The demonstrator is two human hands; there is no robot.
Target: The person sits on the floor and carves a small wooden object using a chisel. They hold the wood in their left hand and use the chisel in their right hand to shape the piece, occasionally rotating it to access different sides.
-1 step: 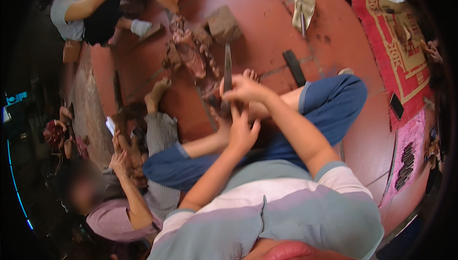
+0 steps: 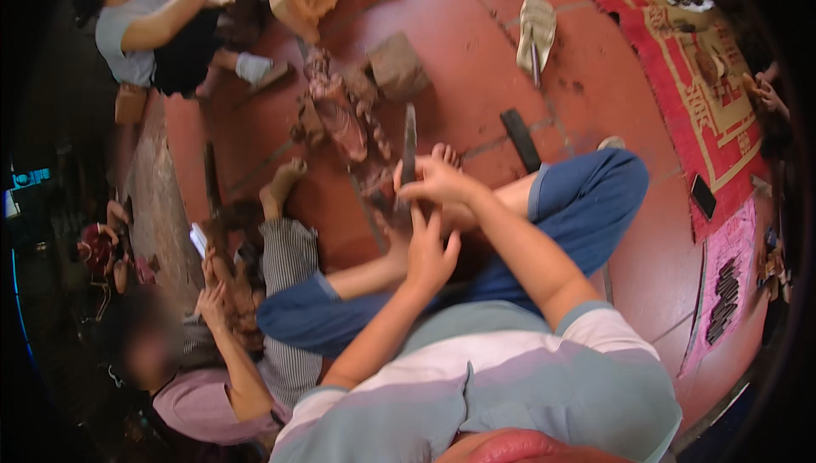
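Note:
My right hand (image 2: 438,182) is closed around a long flat grey metal tool (image 2: 410,136), like a file or chisel blade, whose free end points away from me. Just below it, my left hand (image 2: 432,255) has its thumb apart and fingers stretched toward the tool's near end. Whether those fingertips touch the tool or the wood is hidden. A reddish-brown carved wooden piece (image 2: 344,130) lies on the floor beyond my feet, its near end reaching my hands. Brown blocks (image 2: 398,68) sit against its far part.
On the tiled floor (image 2: 476,46) lie a dark bar (image 2: 520,140) and a light slipper (image 2: 537,25) with a slim tool across it. A phone (image 2: 704,197) rests by the red patterned mat (image 2: 671,97). One person sits close at left, another (image 2: 140,29) at far left.
The whole view has shifted slightly, so the floor things appear a little lower. The tool's free end now shows apart from the brown block. Both hands keep nearly the same pose.

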